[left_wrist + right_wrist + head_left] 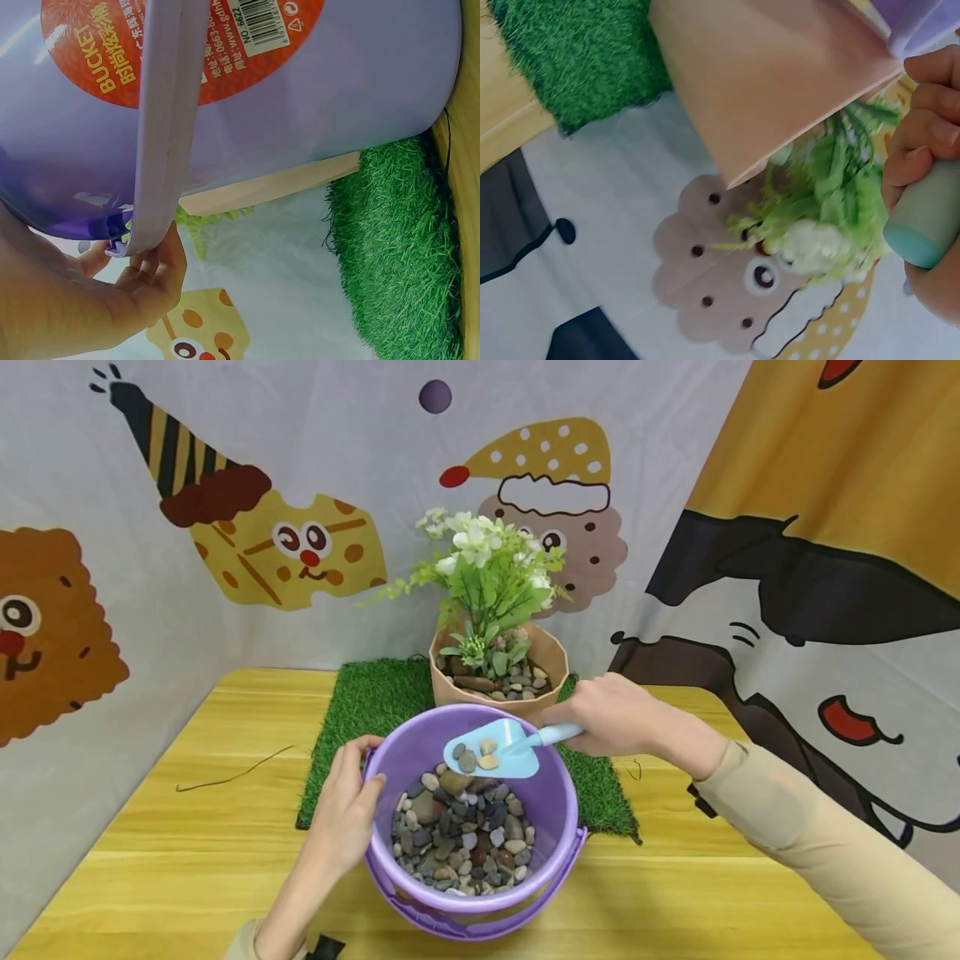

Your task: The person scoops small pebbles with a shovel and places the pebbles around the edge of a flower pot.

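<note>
My right hand (611, 714) grips the handle of a light blue toy shovel (517, 762), its blade held over the purple bucket (558, 852). Several small pebbles (467, 762) lie on the blade. Many more pebbles (457, 843), grey, white and reddish, cover the bucket's bottom. At the bucket's left rim my left hand (341, 810) holds on, thumb over the edge and fingers outside by the handle joint. In the right wrist view, fingers (930, 127) curl round the shovel's handle (922, 217); its blade is out of that view.
Behind the bucket stands a tan flowerpot (558, 664) with white flowers (480, 539), leaves and stones, on green artificial turf (375, 693). Beneath is a yellow wooden table (195, 852). A thin dark wire (236, 777) lies on its left. A cartoon-printed cloth (337, 427) hangs behind.
</note>
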`<state>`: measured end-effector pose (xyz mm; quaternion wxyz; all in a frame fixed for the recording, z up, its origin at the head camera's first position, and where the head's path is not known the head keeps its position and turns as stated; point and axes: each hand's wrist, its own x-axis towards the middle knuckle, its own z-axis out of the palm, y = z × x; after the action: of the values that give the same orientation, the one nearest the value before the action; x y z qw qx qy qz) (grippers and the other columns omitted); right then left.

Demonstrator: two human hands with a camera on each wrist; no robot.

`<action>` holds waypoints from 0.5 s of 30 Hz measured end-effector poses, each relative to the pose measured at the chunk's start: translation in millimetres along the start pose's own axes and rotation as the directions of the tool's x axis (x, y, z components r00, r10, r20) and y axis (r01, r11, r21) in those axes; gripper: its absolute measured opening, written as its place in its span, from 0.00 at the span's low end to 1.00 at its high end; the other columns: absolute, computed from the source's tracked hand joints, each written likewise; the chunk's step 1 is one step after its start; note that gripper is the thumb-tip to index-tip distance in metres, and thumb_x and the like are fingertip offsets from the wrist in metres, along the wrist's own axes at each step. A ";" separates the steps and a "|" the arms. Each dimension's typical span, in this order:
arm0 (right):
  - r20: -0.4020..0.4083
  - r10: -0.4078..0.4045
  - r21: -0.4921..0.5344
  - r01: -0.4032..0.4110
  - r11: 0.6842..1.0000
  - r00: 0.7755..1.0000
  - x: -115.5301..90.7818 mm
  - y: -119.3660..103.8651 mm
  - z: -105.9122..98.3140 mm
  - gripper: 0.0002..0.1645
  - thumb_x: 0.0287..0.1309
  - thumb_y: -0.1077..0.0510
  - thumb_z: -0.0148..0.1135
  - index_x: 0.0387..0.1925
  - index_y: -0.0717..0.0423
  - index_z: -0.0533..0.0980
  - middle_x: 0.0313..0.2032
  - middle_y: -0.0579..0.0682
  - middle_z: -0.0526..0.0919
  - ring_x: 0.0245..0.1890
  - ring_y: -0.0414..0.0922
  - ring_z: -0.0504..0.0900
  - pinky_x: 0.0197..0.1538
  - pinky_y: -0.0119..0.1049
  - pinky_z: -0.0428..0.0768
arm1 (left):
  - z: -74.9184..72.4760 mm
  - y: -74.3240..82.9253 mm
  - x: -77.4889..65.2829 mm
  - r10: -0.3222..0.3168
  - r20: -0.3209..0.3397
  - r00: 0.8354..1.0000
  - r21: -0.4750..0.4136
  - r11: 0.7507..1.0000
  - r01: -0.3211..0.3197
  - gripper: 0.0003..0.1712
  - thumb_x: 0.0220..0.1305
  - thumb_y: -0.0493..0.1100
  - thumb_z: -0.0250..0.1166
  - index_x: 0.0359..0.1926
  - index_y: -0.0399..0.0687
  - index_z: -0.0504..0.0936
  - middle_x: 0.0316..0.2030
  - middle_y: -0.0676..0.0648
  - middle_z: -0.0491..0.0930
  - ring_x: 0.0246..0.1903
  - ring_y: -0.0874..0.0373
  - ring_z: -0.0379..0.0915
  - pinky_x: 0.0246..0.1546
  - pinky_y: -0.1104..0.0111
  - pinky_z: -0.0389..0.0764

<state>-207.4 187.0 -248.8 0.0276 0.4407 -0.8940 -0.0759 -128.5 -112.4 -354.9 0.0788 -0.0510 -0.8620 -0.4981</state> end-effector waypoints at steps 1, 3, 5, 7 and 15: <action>0.010 0.019 0.002 -0.019 1.000 1.000 -2.0 3.8 -0.7 0.09 0.44 0.58 0.63 0.27 0.38 0.75 0.11 0.38 0.61 0.11 0.35 0.57 0.14 0.25 0.52 | 0.1 0.0 -0.1 0.000 0.001 1.000 -0.001 1.000 0.000 0.22 0.62 0.35 0.48 0.58 0.38 0.63 0.50 0.38 0.68 0.45 0.45 0.71 0.38 0.60 0.82; 0.019 0.057 0.001 -0.057 0.998 0.998 -5.6 12.2 -1.7 0.10 0.42 0.59 0.62 0.23 0.40 0.71 0.11 0.38 0.59 0.11 0.35 0.56 0.14 0.25 0.53 | 0.1 -0.2 -0.1 -0.003 -0.001 1.000 -0.001 1.000 0.003 0.22 0.61 0.35 0.48 0.58 0.38 0.63 0.49 0.38 0.68 0.45 0.45 0.71 0.38 0.60 0.82; 0.025 0.096 -0.001 -0.096 0.995 0.995 -9.4 20.9 -2.9 0.14 0.42 0.60 0.62 0.18 0.42 0.65 0.12 0.39 0.57 0.12 0.36 0.56 0.15 0.26 0.54 | 0.1 -0.4 0.0 -0.004 -0.003 1.000 0.000 1.000 0.004 0.22 0.61 0.35 0.48 0.58 0.38 0.63 0.49 0.38 0.68 0.44 0.45 0.71 0.37 0.61 0.82; 0.031 0.143 0.007 -0.143 0.990 0.989 -12.8 30.7 -3.8 0.16 0.41 0.61 0.61 0.16 0.43 0.63 0.12 0.39 0.55 0.13 0.37 0.56 0.15 0.27 0.55 | 0.1 -0.5 0.1 -0.005 -0.004 1.000 0.001 1.000 0.005 0.22 0.61 0.35 0.48 0.58 0.38 0.63 0.49 0.38 0.68 0.44 0.46 0.71 0.37 0.61 0.82; 0.102 0.353 0.009 -0.356 0.934 0.930 -23.6 68.5 -11.5 0.09 0.43 0.60 0.60 0.22 0.41 0.71 0.14 0.43 0.66 0.17 0.41 0.65 0.18 0.32 0.62 | 0.0 0.1 0.1 -0.003 0.002 1.000 0.000 1.000 0.003 0.22 0.62 0.35 0.48 0.58 0.37 0.63 0.50 0.37 0.68 0.45 0.45 0.71 0.37 0.61 0.82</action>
<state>-245.4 245.5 -226.1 -0.0094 0.2681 -0.9601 -0.0792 -128.6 -112.3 -354.8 0.0774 -0.0503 -0.8621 -0.4983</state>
